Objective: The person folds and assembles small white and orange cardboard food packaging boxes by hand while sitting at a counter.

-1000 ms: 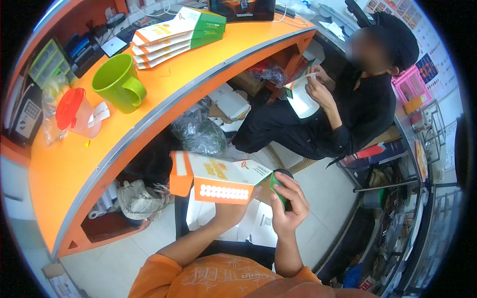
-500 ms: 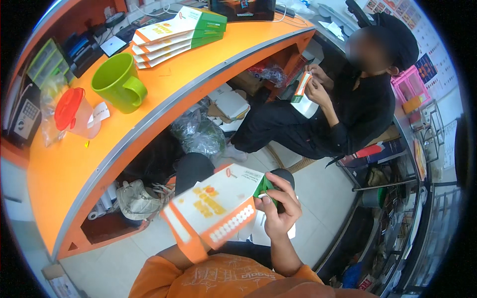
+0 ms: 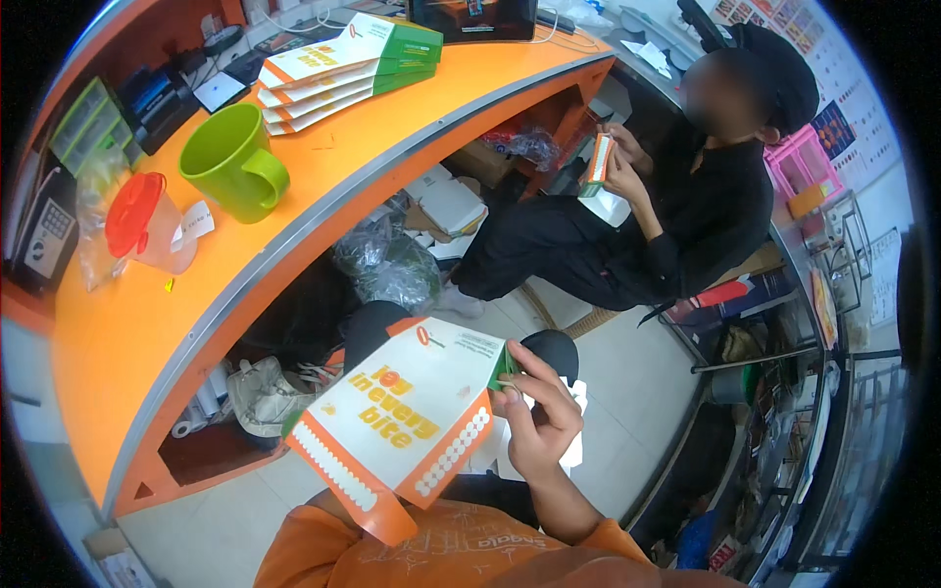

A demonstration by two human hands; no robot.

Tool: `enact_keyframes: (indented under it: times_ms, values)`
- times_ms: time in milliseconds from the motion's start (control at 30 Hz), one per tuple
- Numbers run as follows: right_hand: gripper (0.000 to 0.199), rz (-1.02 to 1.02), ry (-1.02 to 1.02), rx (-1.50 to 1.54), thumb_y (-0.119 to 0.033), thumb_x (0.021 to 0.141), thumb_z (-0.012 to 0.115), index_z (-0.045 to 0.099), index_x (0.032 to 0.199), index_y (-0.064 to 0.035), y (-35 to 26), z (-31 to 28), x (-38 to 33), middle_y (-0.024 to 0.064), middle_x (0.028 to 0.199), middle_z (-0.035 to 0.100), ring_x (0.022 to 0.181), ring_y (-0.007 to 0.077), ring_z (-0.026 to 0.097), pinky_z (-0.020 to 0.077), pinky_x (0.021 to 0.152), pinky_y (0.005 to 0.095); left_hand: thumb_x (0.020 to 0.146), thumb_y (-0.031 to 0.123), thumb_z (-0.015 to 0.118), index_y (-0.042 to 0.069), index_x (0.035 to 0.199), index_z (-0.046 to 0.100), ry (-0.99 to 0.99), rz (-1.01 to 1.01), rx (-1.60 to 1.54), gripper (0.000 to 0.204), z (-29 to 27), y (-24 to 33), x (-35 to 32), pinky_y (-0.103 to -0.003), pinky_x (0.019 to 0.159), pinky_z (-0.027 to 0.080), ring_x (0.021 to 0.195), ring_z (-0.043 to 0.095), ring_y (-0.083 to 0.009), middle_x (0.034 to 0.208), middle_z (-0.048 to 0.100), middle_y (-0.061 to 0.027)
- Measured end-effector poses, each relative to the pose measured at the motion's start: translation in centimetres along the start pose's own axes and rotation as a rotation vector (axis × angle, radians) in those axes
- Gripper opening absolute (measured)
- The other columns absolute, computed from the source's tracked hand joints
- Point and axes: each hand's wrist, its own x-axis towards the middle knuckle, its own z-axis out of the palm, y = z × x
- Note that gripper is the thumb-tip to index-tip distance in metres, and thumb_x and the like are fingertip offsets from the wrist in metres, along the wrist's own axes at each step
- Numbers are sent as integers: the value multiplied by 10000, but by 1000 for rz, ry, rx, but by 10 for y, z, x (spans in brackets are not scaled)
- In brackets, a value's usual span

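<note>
A white, orange and green food carton (image 3: 392,402) is held tilted in front of my body, its printed panel facing up and an orange end flap hanging toward me. At the carton's green right end, my right hand (image 3: 539,416) is closed, the thumb and fingers pinching the green flap. My left forearm runs in behind the carton from the lower left. The carton hides my left hand, so its fingers cannot be made out. Below my right hand, white card pieces (image 3: 573,441) lie on my lap, partly covered.
An orange counter (image 3: 323,186) curves across the left, bearing a stack of similar cartons (image 3: 343,73), a green mug (image 3: 233,162) and a red-lidded plastic jug (image 3: 152,225). At the right a seated co-worker (image 3: 686,196) handles a small carton (image 3: 596,167). Shelves (image 3: 765,431) line the right side.
The carton has swung a little left and toward me, its orange end flap now lower and its panel sharper. My right hand stays on the green end. The co-worker has turned their carton more upright.
</note>
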Motion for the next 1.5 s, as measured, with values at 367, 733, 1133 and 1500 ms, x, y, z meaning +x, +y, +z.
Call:
enact_keyframes:
  times_ms: [367, 733, 1133, 1500]
  values:
    - [208, 198, -128, 297, 29, 797, 745, 714, 1002, 19, 3, -16, 8, 242, 1287, 618, 1160, 294, 618, 455, 996, 390, 909, 201, 722, 40, 1334, 499, -53, -26, -48, 506, -5, 3, 5, -398, 947, 476, 1194, 559, -248, 1303, 567, -119]
    - [786, 195, -281, 141, -74, 701, 851, 474, 1391, -48, 12, -34, 20, 216, 1429, 500, 1270, 306, 538, 426, 1035, 409, 913, 210, 717, 44, 1364, 474, -91, -24, 25, 539, -11, 6, 8, -403, 972, 471, 1226, 545, -253, 1330, 550, -118]
    - [1132, 158, -328, -220, -188, 665, 879, 192, 1556, -65, 45, -42, 22, 199, 1545, 308, 1402, 331, 371, 300, 1145, 447, 937, 142, 682, -13, 1304, 564, 71, 34, -30, 415, 25, -2, 13, -352, 1009, 415, 1214, 539, -186, 1315, 582, -114]
    - [512, 693, -348, 587, -221, 857, 759, 585, 1289, -6, 76, -88, 14, 80, 1074, 709, 1051, 140, 629, 434, 964, 295, 855, -1, 639, -29, 1230, 621, -276, -91, -366, 377, -39, -10, 18, -315, 1008, 394, 1188, 516, -134, 1280, 594, -106]
